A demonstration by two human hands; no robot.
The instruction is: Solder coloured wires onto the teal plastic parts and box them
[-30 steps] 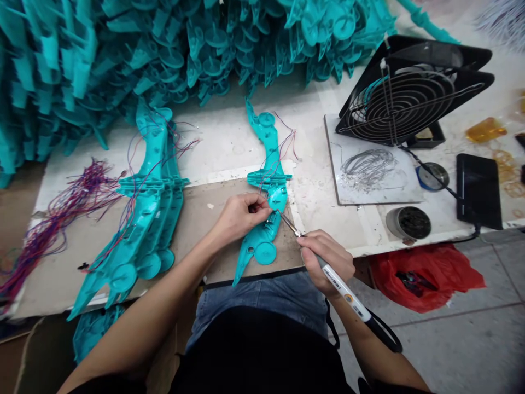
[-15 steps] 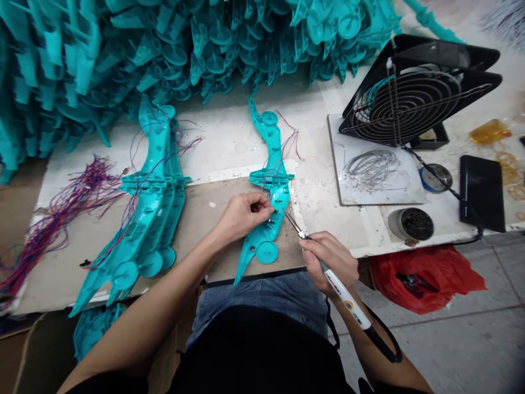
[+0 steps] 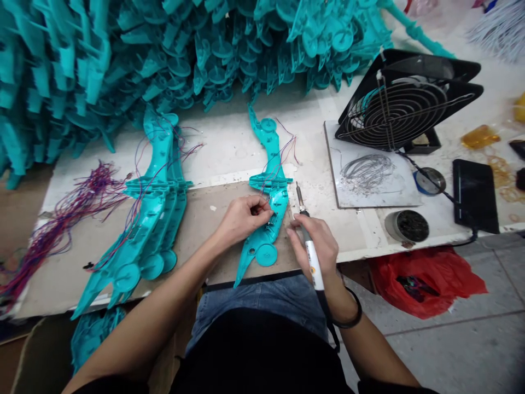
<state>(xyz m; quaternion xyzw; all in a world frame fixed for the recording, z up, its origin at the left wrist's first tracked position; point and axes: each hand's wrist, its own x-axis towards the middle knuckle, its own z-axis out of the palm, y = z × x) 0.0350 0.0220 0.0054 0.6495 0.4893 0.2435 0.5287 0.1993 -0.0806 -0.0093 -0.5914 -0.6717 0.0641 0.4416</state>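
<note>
On the board, teal shell (image 3: 266, 219) lies lengthwise, tip nearest.

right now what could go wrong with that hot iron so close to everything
1. The soldering iron in the right hand points its tip up beside the teal plastic part; a slip could melt the shell.
2. The left hand pinches wires on that part, so its fingers could get burned.

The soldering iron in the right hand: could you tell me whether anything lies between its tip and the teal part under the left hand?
Nothing visible does. The soldering iron, held in the right hand, points up the table beside the teal part; only bare board separates them. The left hand rests on the part's far side.
</note>
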